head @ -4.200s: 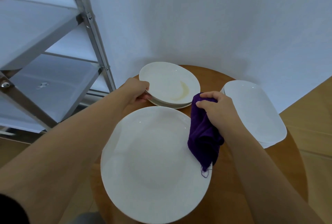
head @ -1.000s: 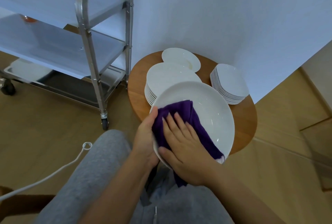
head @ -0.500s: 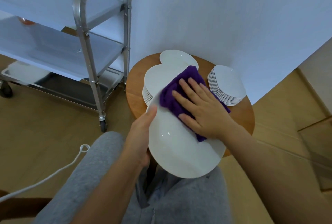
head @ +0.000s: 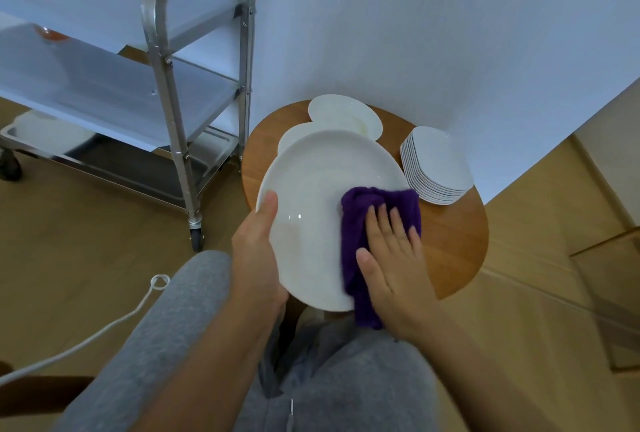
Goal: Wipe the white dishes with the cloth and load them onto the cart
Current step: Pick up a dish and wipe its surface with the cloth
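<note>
A large white round plate (head: 311, 196) is held tilted above my lap, in front of the round wooden table (head: 453, 241). My left hand (head: 258, 251) grips its left rim, thumb on the face. My right hand (head: 391, 258) presses a purple cloth (head: 360, 217) flat against the plate's right side, fingers straight. On the table behind, a stack of round plates (head: 294, 135) is mostly hidden. A stained shallow dish (head: 346, 113) sits at the back and a stack of squarish dishes (head: 438, 165) at the right. The steel cart (head: 194, 85) stands to the left.
A white dish (head: 45, 130) lies on the cart's bottom shelf. The cart's caster (head: 196, 239) stands near my left knee. A white cable (head: 104, 327) runs across the wooden floor at the left. A white wall is right behind the table.
My right hand has slid the cloth from the plate's upper part down to its lower right side. The left hand keeps its grip on the rim.
</note>
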Demonstrator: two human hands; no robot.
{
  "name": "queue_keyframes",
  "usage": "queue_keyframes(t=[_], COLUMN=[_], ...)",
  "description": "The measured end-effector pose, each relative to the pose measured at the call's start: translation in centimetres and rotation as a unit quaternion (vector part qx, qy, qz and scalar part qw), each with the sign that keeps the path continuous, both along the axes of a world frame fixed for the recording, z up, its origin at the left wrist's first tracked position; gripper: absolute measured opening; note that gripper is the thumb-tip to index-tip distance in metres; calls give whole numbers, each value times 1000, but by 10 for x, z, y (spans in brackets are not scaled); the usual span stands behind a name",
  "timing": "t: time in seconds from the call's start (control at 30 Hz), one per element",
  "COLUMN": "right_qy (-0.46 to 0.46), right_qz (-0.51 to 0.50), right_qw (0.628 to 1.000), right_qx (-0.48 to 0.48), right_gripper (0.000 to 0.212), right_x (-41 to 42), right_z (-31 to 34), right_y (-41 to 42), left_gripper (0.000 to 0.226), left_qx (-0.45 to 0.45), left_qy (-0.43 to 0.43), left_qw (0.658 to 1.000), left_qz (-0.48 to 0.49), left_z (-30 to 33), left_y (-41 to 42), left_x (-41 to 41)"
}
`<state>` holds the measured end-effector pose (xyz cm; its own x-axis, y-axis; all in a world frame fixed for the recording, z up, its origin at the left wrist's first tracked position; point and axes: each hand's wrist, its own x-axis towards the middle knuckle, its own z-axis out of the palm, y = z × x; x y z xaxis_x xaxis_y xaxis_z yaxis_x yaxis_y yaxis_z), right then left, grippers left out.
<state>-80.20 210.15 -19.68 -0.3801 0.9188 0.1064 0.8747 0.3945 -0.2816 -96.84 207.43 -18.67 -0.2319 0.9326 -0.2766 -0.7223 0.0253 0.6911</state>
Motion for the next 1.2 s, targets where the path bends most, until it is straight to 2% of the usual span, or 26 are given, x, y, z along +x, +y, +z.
queue_keyframes(t=[0.1, 0.17, 0.27, 0.43, 0.5, 0.57, 0.67, 0.73, 0.77, 0.8, 0.83, 0.87, 0.93, 1.0, 1.03, 1.13, 1.2], right_qy=[116, 154, 161, 218, 218, 215, 201, 236, 276, 318, 362, 414, 539, 651, 688, 729, 726], right_qz=[-96, -115, -52, 35, 35, 16, -56, -157, -206, -246, -283, -309, -323, -308, -306, -338, -360], right_qw=[988, 981, 986, 973, 975, 976, 968, 933, 913, 900, 886, 854, 742, 619, 576, 519, 508], right_qx=[-32, -32, -10, -72, -24, 19, 139, 222, 219, 168, 67, -54, -234, -312, -317, -293, -290], right_gripper=[52, 49, 46, 41, 46, 41, 37, 41, 43, 47, 56, 68, 81, 78, 73, 58, 52], right_x=[-35, -55, -68, -53, -44, -36, -30, -38, -43, -49, -54, -57, -61, -63, -64, -59, -50], right_z=[-14, -18, -15, -2, 3, 10, 22, 27, 30, 31, 31, 29, 26, 23, 20, 12, 8], right_y=[-24, -34, -41, -41, -41, -36, -33, -42, -49, -55, -58, -59, -55, -49, -46, -38, -32], left_gripper=[58, 55, 51, 49, 42, 45, 48, 37, 35, 36, 39, 42, 46, 46, 46, 29, 13], left_qx=[-13, -35, -48, -35, -21, 0, 1, -19, -26, -28, -29, -29, -20, -12, -8, -8, -26], left_qy=[19, -8, -59, -120, -173, -207, -208, -183, -176, -171, -165, -156, -136, -110, -92, -16, 13], left_qw=[999, 998, 997, 991, 983, 976, 975, 976, 976, 975, 975, 976, 979, 984, 987, 993, 992], left_qz=[41, 46, 33, 42, 58, 63, 81, 115, 128, 138, 146, 152, 151, 137, 128, 118, 123], left_z=[4, 2, -5, -10, -9, -5, -5, -6, -6, -5, -4, -3, -3, -3, -2, -1, -4], left_y=[2, 4, 5, 7, 10, 12, 16, 20, 22, 23, 24, 24, 21, 16, 13, 10, 10], left_x=[11, 15, 14, 6, 4, 7, 13, 15, 16, 16, 17, 18, 22, 28, 31, 38, 37])
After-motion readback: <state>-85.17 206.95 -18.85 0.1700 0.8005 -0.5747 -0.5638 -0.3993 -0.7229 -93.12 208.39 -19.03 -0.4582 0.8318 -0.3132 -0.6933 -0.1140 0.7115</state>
